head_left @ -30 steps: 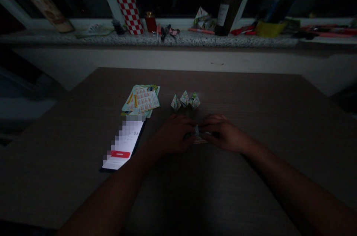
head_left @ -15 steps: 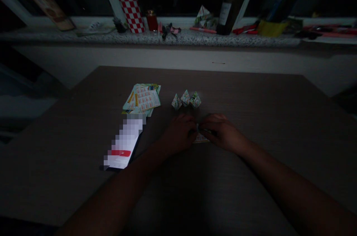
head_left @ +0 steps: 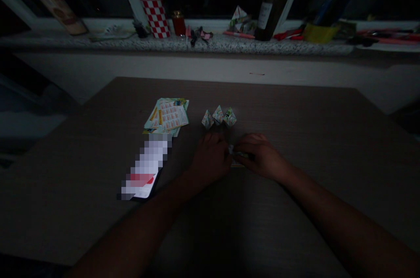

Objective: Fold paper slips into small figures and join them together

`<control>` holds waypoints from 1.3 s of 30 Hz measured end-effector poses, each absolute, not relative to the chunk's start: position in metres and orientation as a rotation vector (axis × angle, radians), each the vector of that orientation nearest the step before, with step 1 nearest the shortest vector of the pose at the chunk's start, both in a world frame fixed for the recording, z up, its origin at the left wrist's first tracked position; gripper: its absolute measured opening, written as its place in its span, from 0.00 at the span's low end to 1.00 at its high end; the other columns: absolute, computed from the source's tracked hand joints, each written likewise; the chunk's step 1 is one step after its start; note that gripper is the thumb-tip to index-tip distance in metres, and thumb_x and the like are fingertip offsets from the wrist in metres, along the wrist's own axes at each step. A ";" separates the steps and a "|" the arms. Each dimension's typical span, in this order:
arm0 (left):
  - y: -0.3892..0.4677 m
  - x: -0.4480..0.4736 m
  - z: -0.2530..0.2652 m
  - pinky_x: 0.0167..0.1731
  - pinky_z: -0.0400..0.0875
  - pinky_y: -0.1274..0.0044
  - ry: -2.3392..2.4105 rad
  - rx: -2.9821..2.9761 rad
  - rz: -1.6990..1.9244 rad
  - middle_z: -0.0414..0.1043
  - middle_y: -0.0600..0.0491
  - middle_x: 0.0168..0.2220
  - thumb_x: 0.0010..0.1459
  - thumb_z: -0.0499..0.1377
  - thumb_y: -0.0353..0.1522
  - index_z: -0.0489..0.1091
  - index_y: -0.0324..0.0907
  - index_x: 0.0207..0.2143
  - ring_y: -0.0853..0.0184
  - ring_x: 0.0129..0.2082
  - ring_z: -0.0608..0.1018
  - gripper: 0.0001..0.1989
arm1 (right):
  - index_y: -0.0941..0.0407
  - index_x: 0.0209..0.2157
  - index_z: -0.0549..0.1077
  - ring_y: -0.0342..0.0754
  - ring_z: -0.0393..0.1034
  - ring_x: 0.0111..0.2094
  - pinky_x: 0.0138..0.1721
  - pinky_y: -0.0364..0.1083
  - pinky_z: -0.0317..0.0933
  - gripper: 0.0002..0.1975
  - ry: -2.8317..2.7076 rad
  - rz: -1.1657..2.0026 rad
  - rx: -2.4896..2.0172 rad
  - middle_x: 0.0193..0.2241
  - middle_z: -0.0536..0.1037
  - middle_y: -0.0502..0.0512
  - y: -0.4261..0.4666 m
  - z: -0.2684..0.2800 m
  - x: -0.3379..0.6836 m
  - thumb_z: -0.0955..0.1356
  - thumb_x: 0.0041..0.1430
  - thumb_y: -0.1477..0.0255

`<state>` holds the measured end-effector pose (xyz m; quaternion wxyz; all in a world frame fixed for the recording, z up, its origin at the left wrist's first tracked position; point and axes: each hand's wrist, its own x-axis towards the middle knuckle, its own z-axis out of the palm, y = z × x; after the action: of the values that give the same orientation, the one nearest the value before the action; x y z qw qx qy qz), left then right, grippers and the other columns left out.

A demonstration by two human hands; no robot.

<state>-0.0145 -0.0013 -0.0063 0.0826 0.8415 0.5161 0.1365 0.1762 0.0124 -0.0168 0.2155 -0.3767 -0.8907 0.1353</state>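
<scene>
Between my two hands a small printed sheet of paper (head_left: 238, 165) lies on the table, mostly covered by my fingers. My left hand (head_left: 212, 155) is closed over its left side. From the right, my right hand (head_left: 260, 153) pinches the paper with thumb and fingers; a pale folded bit shows between the hands. Just beyond stand three small folded paper shapes with pointed tops: a left one (head_left: 207, 119), a middle one (head_left: 218, 115) and a right one (head_left: 230, 117). The light is dim, so the fold lines cannot be made out.
Left of my hands lies a loose pile of printed leaflets (head_left: 170, 116), with a lit phone (head_left: 147, 166) nearer me. Behind the brown table (head_left: 295, 111), the stone windowsill (head_left: 216, 45) holds a red-checked bottle (head_left: 156, 15), a red jar (head_left: 178, 24) and a dark labelled container (head_left: 269, 17).
My left hand has shifted slightly right and lower over the paper, so less of the sheet shows. My right hand stays nearly where it was.
</scene>
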 end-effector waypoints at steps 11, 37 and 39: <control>-0.002 -0.013 -0.007 0.42 0.63 0.67 1.586 2.507 0.394 0.66 0.48 0.41 0.54 0.56 0.35 0.71 0.41 0.32 0.57 0.45 0.67 0.07 | 0.53 0.36 0.75 0.51 0.68 0.40 0.43 0.50 0.56 0.08 -2.397 0.362 -1.128 0.35 0.77 0.54 0.011 -0.019 0.171 0.71 0.54 0.69; 0.001 -0.012 0.004 0.45 0.61 0.61 1.707 2.474 0.221 0.67 0.45 0.43 0.51 0.58 0.46 0.72 0.41 0.33 0.53 0.47 0.67 0.17 | 0.54 0.40 0.76 0.50 0.71 0.40 0.44 0.50 0.64 0.14 -2.360 0.642 -0.989 0.37 0.79 0.56 0.017 -0.015 0.185 0.68 0.51 0.80; 0.002 -0.019 0.008 0.45 0.61 0.61 1.730 2.455 0.167 0.67 0.45 0.43 0.50 0.59 0.43 0.72 0.41 0.33 0.53 0.47 0.67 0.15 | 0.54 0.40 0.76 0.51 0.71 0.41 0.44 0.51 0.63 0.15 -2.363 0.642 -1.003 0.38 0.78 0.56 0.017 -0.016 0.185 0.68 0.51 0.80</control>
<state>-0.0190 0.0017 0.0076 0.0666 0.8143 0.5739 0.0555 0.1852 0.0172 -0.0160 0.2451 -0.3673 -0.8658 0.2353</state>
